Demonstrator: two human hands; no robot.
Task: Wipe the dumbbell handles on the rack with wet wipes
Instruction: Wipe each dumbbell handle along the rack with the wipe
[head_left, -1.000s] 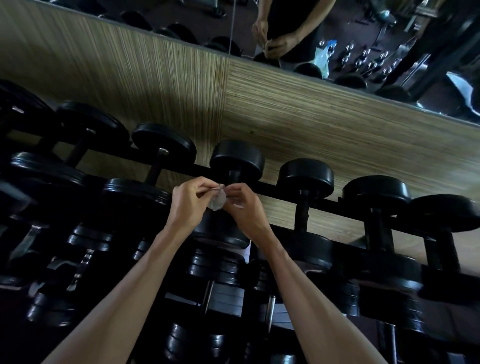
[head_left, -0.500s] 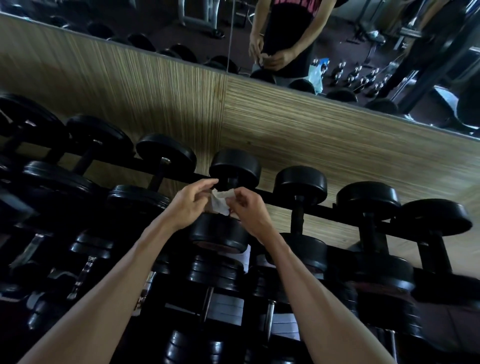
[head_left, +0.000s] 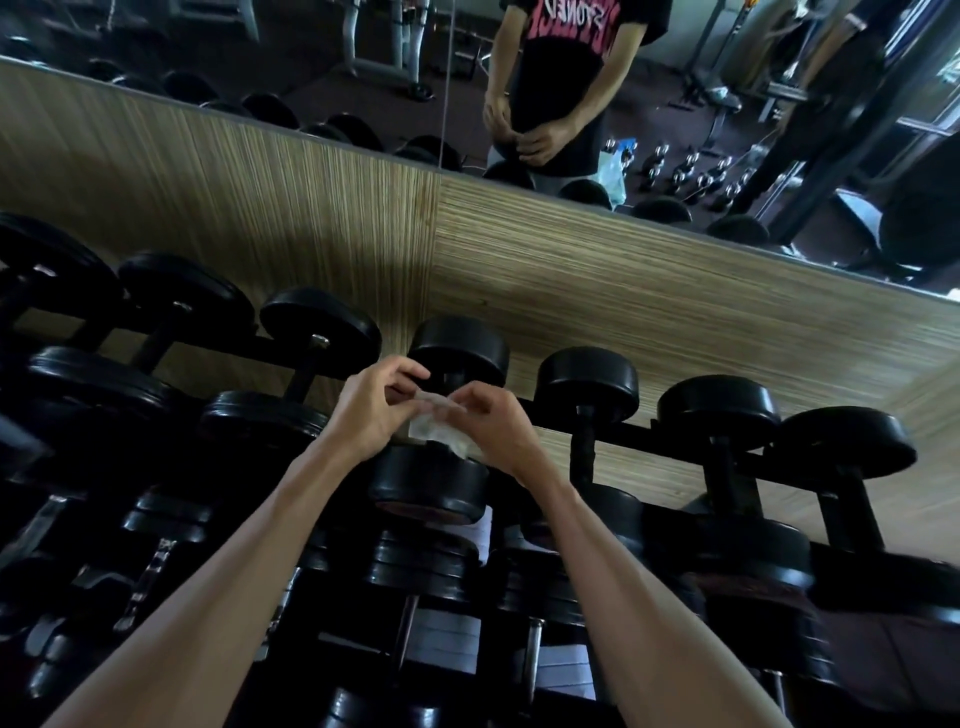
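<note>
Both hands together w/ a wet wipe (head_left: 435, 427) stretched between them, held just above the near head of the centre dumbbell (head_left: 428, 483) on the rack (head_left: 649, 439); left hand (head_left: 371, 410) pinches the wipe's left edge w/ curled fingers; right hand (head_left: 493, 423) pinches its right edge, thumb & forefinger closed on it; wipe is crumpled, pale, hanging slightly below the fingers; centre dumbbell's handle hidden behind hands; more black dumbbells either side of it; mirror (head_left: 727, 104) above the rack.
</note>
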